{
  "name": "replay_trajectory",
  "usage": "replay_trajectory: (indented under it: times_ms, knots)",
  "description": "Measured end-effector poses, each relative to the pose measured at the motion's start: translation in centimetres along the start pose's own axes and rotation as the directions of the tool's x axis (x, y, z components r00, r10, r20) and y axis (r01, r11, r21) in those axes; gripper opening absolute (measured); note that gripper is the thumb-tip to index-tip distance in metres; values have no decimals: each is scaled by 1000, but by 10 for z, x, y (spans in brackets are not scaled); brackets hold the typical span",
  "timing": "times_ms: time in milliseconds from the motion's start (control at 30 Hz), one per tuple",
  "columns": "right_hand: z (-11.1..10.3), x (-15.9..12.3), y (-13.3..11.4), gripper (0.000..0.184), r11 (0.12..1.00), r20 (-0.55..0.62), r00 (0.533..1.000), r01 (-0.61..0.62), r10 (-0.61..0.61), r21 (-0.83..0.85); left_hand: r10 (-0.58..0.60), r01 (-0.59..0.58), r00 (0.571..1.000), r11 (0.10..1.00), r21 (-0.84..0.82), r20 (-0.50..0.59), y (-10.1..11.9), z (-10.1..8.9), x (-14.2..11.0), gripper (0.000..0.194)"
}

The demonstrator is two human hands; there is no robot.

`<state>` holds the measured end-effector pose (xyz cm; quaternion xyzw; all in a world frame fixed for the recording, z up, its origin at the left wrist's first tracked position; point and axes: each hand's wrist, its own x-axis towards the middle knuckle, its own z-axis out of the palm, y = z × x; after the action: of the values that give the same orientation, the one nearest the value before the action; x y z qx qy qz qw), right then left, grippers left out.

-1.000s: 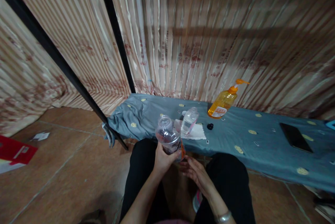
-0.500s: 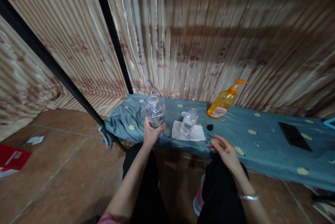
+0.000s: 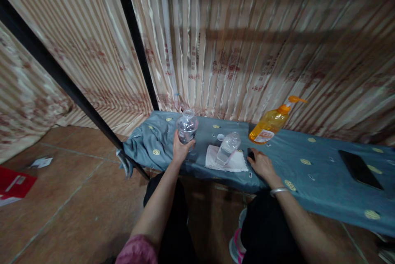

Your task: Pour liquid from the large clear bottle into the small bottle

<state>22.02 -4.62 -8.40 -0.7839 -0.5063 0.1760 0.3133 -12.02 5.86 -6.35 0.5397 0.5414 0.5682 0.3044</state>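
My left hand (image 3: pixel 180 148) is wrapped round a clear uncapped bottle (image 3: pixel 187 126), holding it upright on or just above the left end of the low bench covered in blue-grey cloth (image 3: pixel 308 169). A second clear bottle (image 3: pixel 227 147) leans on a white folded cloth (image 3: pixel 237 164) in the middle. My right hand (image 3: pixel 259 162) rests on the bench to the right of that cloth, its fingers curled over a small black cap (image 3: pixel 249 155) that shows only partly. A small white cap (image 3: pixel 220 136) lies behind the bottles.
An orange pump bottle (image 3: pixel 271 123) stands at the back of the bench. A black phone (image 3: pixel 359 169) lies at the right end. Striped curtains hang behind, with black poles (image 3: pixel 135 41) at the left. Red paper (image 3: pixel 15 181) lies on the tiled floor.
My left hand carried the bottle from over my lap out to the bench's left end. My right hand moved from my lap to the black cap on the bench.
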Motion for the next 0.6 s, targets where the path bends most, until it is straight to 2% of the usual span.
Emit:
replay_trajectory:
  times_ms: [167, 333, 467, 600]
  knots:
    - [-14, 3, -2, 36, 998, 16, 999, 44, -44, 34, -90, 90, 996, 995, -31, 10, 4, -3, 1, 84]
    - [-56, 8, -31, 35, 968, 22, 981, 187, -193, 167, -84, 84, 996, 995, -47, 4, 0, 0, 1, 82]
    - [-88, 8, -76, 36, 908, 70, 917, 374, -393, 189, -97, 96, 995, 995, -40, -10, -1, 4, 2, 87]
    - [-104, 3, -120, 38, 838, 153, 824, 537, -546, 97, -35, 38, 996, 998, 40, -77, 5, -4, -3, 107]
